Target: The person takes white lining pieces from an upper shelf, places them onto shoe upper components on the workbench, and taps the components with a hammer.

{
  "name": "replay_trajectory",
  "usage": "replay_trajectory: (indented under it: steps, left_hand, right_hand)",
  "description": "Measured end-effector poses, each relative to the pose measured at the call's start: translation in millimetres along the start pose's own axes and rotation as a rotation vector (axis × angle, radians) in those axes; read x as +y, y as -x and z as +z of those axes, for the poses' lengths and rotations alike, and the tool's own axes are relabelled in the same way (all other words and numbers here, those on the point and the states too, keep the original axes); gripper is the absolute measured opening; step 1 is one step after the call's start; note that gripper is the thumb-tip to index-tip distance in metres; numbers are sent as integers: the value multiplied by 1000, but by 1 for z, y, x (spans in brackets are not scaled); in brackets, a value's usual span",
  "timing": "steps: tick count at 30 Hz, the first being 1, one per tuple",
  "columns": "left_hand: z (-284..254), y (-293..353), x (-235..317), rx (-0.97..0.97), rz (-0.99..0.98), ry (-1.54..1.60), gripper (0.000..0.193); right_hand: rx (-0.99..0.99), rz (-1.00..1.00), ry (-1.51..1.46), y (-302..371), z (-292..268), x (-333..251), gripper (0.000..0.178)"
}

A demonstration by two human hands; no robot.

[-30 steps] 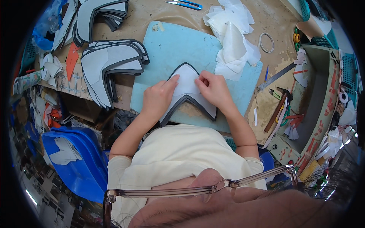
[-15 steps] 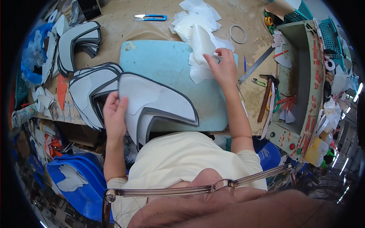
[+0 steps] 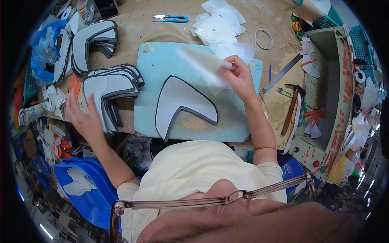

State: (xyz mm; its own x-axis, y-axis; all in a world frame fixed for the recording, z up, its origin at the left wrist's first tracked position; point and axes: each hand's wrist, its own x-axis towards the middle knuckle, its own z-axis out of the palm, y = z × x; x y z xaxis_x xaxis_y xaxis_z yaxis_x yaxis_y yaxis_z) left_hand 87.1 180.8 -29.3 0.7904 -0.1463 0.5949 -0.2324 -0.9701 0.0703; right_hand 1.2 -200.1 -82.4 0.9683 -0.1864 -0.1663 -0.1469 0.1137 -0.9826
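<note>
Workbench: brown, bearing a pale blue mat.
Grey V-shaped piece: flat on the mat.
Right hand: fingers pinching a blurred white sheet over the mat.
Left hand: fingers spread, beside the stacked pieces; touching, I can't tell.

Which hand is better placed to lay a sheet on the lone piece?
Probably the right hand: it holds a sheet over the mat, close to the piece. The left hand is by a stack.

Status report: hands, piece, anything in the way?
Right hand holding white sheet, blurred. Left hand open at stack, contact unclear. Piece flat on mat, nothing covering it.
</note>
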Motion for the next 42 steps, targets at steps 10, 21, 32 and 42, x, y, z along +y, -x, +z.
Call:
replay_trajectory:
  steps: [10,21,32,42]
  left_hand:
    - [45,11,153,-1030,-36,1233,18]
    - [62,-16,174,-211,270,751,48]
    - [16,62,121,-1310,-750,1855,48]
    - [42,79,113,-800,-398,981,46]
  right_hand:
    - [-98,-766,715,33,17,-16,12]
    - [455,-746,937,37,15,-15,21]
    - [-321,161,317,32,61,-9,20]
    - [-207,327,484,12,69,15,16]
